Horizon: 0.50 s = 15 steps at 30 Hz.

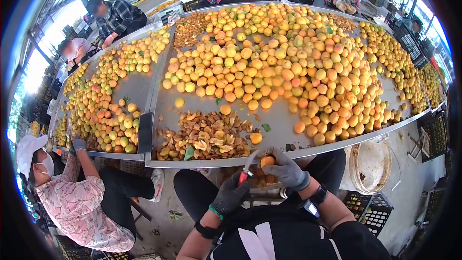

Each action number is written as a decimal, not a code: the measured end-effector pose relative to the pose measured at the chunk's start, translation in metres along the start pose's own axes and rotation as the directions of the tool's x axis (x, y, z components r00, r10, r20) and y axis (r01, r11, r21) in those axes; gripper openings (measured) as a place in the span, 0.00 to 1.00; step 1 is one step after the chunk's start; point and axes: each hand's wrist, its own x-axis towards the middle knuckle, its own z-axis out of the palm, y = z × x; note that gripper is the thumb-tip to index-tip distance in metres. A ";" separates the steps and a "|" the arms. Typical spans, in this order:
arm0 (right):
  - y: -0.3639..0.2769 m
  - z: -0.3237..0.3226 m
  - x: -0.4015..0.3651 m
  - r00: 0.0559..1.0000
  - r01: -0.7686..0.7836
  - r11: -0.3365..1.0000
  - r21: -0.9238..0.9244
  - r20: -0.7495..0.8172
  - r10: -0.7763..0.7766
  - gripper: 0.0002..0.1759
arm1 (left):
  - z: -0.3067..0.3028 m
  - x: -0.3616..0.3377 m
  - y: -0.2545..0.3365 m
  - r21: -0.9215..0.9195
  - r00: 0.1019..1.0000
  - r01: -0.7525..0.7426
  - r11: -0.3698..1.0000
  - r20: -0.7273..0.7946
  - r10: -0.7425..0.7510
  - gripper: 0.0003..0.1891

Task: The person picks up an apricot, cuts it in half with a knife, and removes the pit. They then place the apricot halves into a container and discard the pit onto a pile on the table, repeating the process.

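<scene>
My left hand [230,197], in a dark grey glove with a green cuff, is closed around the red handle of a small knife [244,177]. The knife's pale curved blade points up toward the fruit. An orange apricot [267,162] sits in the grip of my gloved right hand [290,169], just right of the blade. Both hands are over my lap at the front edge of the metal table [226,163]. Right behind them lies a heap of split, brownish apricot pieces [207,135], with a green leaf [189,152] and one whole apricot [256,137] beside it.
Whole apricots [308,72] are piled across the table, which a raised metal divider [155,77] splits. A dark phone-like slab [145,132] rests by the divider. A white bucket [370,166] and black crate [378,214] stand at right. A co-worker [84,188] sits at left; others sit opposite.
</scene>
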 end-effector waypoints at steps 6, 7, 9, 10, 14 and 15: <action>-0.011 0.007 -0.009 0.990 -0.141 0.972 0.188 0.007 0.142 0.18 | 0.014 -0.007 0.011 0.951 0.840 -0.174 0.258 0.007 0.542 0.16; -0.012 0.009 -0.009 0.991 -0.131 0.977 0.167 -0.004 0.133 0.18 | 0.015 -0.006 0.006 0.961 0.799 -0.214 0.173 0.071 0.597 0.18; 0.004 0.008 -0.008 0.999 -0.039 0.993 0.108 -0.007 0.040 0.16 | 0.016 -0.007 0.004 0.965 0.752 -0.249 0.086 0.137 0.645 0.21; 0.010 0.007 -0.008 0.999 0.052 0.997 0.051 -0.008 -0.052 0.15 | 0.017 -0.010 0.005 0.944 0.806 -0.279 0.175 0.131 0.578 0.19; 0.002 0.009 -0.010 0.997 0.069 0.998 0.009 0.035 -0.069 0.15 | 0.015 -0.015 -0.003 0.392 0.970 -0.236 0.889 0.046 0.237 0.14; -0.009 0.015 -0.014 0.999 -0.022 0.983 0.183 0.043 0.014 0.16 | 0.014 -0.017 -0.001 0.392 0.970 -0.237 0.889 0.046 0.238 0.14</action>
